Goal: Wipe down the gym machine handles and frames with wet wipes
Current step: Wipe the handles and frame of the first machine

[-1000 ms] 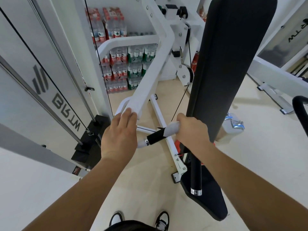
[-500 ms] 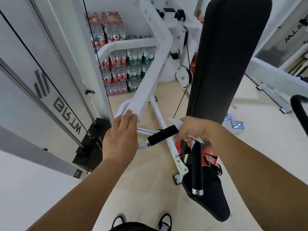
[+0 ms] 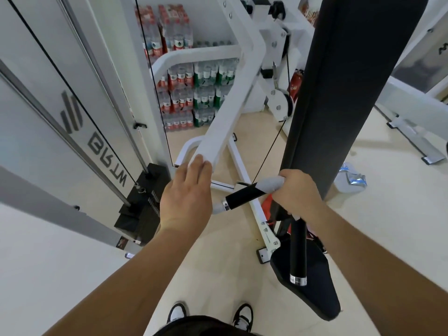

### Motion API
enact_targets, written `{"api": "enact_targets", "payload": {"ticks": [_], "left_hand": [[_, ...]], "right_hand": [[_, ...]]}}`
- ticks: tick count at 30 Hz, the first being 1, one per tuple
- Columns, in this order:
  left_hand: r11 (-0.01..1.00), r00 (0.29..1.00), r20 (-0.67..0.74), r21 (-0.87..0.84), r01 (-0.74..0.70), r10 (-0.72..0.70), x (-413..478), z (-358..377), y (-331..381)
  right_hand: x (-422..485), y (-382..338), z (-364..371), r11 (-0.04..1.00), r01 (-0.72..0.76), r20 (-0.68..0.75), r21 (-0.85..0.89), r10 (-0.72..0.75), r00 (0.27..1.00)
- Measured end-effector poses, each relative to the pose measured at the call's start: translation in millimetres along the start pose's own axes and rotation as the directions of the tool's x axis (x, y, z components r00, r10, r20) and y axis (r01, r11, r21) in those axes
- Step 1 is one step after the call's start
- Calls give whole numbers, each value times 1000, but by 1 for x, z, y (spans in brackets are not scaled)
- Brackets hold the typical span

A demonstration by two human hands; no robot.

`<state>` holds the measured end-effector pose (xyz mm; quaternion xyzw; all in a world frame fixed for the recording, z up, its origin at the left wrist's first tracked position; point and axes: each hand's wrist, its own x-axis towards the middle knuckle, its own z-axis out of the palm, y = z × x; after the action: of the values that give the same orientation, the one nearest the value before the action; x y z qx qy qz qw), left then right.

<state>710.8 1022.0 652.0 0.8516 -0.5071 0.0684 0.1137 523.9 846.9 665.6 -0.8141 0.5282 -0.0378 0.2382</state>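
A white machine arm (image 3: pixel 228 112) slopes down toward me and ends in a black handle grip (image 3: pixel 242 196) with a chrome ring. My right hand (image 3: pixel 297 192) is closed around the inner part of that grip with a white wet wipe (image 3: pixel 270 185) wrapped between palm and handle. My left hand (image 3: pixel 188 200) rests flat, fingers together, on the lower end of the white arm. A second black handle (image 3: pixel 298 251) hangs straight down below my right hand.
A tall black back pad (image 3: pixel 339 93) stands right of the handles, with the black seat (image 3: pixel 312 282) below it. A weight stack (image 3: pixel 143 202) and cables stand at left. Bottled water packs (image 3: pixel 189 98) are stacked behind. A wipes packet (image 3: pixel 351 180) lies on the floor at right.
My right hand slid outward along the black grip with the wipe, then back inward to near its earlier place. My left hand has stayed on the white arm.
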Motion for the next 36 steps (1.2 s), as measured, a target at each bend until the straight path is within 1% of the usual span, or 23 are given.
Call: {"api": "enact_targets", "payload": {"ticks": [1,3,5,6,7,8,9,10,11,12,15,17,19,21,23,25,26,28,30,32,33,34,36], "left_hand": [[1000,1000,-3,2,-1,1,0,0,0],[1000,1000,-4,-11,6,-6,0,-1,0],[999,1000,-2,-31,8,-8,0,-2,0],[999,1000,3,-31,8,-8,0,-2,-1],[1000,1000,5,-28,6,-6,-1,-1,-1],[1000,1000,3,-29,2,-2,-1,-1,-2],[999,1000,0,-35,0,0,-1,-1,-2],[999,1000,-2,-42,-2,2,-1,-2,-2],[999,1000,-5,-45,-4,4,-1,-2,-2],[999,1000,-6,-44,-4,4,-1,-1,-2],[999,1000,-5,-43,-2,2,0,0,-2],[999,1000,-9,-44,-1,0,0,1,-2],[999,1000,-18,-33,1,-1,0,2,-1],[1000,1000,-24,-31,-2,1,0,3,-1],[999,1000,-30,-32,-2,1,0,2,-2],[999,1000,-29,-33,-2,1,0,2,-1],[999,1000,-27,-34,1,-2,0,2,-1],[999,1000,-25,-41,2,-3,-1,2,-1],[999,1000,-18,-48,-2,2,-1,0,-1],[999,1000,-13,-48,-1,0,-1,-2,-1],[999,1000,-10,-49,0,-1,-2,-2,-2],[999,1000,-5,-53,-2,1,-2,-2,-1],[999,1000,-1,-50,-6,6,-2,-1,-2]], "right_hand": [[4,0,-8,988,-62,155,143,39,987],[3,3,-27,884,-265,507,386,37,861],[1,6,-36,768,-396,660,504,-46,750],[0,6,-36,745,-411,666,525,-59,744],[-1,4,-32,757,-398,627,518,-20,779],[-5,0,-27,808,-351,519,474,65,852],[-9,-3,-19,883,-275,328,381,149,933],[-14,-4,-9,944,-210,113,256,186,976],[-21,-4,1,977,-163,-64,139,173,983],[-29,-5,8,989,-138,-167,53,145,975],[-44,0,21,981,-113,-268,-156,68,961],[-45,4,20,983,-107,-238,-152,69,969],[-36,1,10,975,-198,-101,105,208,973],[-26,-1,-7,834,-377,200,404,322,925],[-25,-1,-25,697,-512,520,501,231,823],[-25,3,-35,602,-576,659,553,107,745],[-25,3,-34,594,-570,651,567,100,753],[-24,2,-20,637,-520,503,569,230,833],[-31,1,-1,762,-408,173,503,374,911],[-43,-1,14,906,-280,-121,318,332,935],[-51,1,20,941,-235,-199,244,286,937],[-60,5,25,952,-225,-237,209,272,933],[-77,19,38,916,-289,-186,279,347,919]]}}
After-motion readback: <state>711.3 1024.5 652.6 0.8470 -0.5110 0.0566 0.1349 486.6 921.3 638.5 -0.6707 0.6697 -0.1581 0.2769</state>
